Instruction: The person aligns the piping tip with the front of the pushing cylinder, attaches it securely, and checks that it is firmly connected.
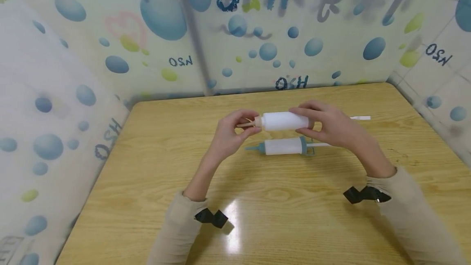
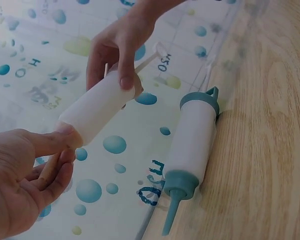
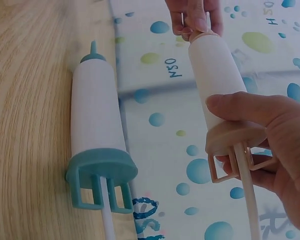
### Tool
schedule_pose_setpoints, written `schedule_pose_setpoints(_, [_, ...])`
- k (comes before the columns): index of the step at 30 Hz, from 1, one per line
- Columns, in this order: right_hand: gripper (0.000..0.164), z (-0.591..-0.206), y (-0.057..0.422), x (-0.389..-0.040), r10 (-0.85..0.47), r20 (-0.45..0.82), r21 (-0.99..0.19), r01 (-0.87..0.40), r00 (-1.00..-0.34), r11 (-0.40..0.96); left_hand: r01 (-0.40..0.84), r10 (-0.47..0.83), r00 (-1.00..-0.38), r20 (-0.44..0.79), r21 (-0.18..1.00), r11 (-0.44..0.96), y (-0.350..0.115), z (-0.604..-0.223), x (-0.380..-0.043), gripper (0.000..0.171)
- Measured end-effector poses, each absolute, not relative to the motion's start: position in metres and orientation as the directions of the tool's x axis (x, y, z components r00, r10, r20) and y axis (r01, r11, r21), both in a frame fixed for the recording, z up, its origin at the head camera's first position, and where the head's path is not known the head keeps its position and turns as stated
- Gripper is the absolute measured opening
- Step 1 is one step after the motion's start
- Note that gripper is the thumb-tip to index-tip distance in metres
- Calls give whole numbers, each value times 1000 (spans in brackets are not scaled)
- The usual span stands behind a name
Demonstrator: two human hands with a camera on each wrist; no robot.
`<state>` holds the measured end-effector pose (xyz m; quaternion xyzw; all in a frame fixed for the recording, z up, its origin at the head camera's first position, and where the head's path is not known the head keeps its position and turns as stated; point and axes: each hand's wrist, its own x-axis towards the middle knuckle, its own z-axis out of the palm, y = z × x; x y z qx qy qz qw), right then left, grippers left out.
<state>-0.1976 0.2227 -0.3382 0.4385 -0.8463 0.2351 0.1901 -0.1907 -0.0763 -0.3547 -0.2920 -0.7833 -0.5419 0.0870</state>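
Observation:
Held level above the table is a large white-barrelled plastic syringe [image 1: 280, 121] with a tan nozzle cap [image 2: 72, 135] and a tan end cap with finger loops [image 3: 230, 137]. My left hand [image 1: 229, 136] pinches the nozzle cap between thumb and fingers. Around the barrel's other end, beside the looped cap, my right hand [image 1: 333, 125] grips with thumb and fingers. The pale plunger rod [image 3: 247, 195] sticks out past the right hand. A second white syringe with teal caps [image 1: 283, 146] lies on the table just nearer to me, its nozzle pointing left; neither hand touches it.
The wood-grain table [image 1: 147, 175] spreads under both arms. Behind it rises a pale wall covering [image 1: 235, 60] printed with blue and green drops and letters. Side panels flank the table left and right. Dark straps [image 1: 211, 217] sit on both sleeves.

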Motion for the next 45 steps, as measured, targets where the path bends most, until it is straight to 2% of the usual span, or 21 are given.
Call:
schedule_pose_setpoints(7, [61, -339, 223, -192, -648, 522, -218, -821, -555, 528, 556, 339, -816, 468, 798, 234, -72, -356, -189, 29])
schedule_pose_setpoints(13, [63, -338, 223, -190, -652, 541, -209, -836, -532, 508, 556, 313, -819, 481, 800, 224, -70, -355, -188, 28])
schedule_pose_setpoints(18, [49, -338, 224, -190, -660, 549, -205, -848, -514, 489, 572, 334, -805, 490, 790, 222, -70, -353, -188, 26])
schedule_pose_setpoints(23, [49, -338, 225, -190, -670, 547, -205, -856, -502, 475, 605, 367, -777, 511, 768, 211, -71, -354, -188, 24])
schedule_pose_setpoints(27, [59, -338, 224, -189, -676, 520, -228, -847, -523, 480, 655, 377, -737, 561, 731, 193, -72, -356, -188, 25])
schedule_pose_setpoints(34, [61, -336, 223, -187, -656, 485, -271, -812, -578, 516, 688, 371, -703, 607, 712, 138, -73, -358, -190, 24])
schedule_pose_setpoints(39, [63, -334, 225, -188, -661, 505, -262, -828, -556, 496, 652, 344, -737, 581, 745, 139, -72, -357, -188, 23])
schedule_pose_setpoints(45, [54, -334, 228, -188, -661, 530, -254, -843, -532, 475, 494, 354, -835, 421, 857, 146, -72, -355, -186, 29])
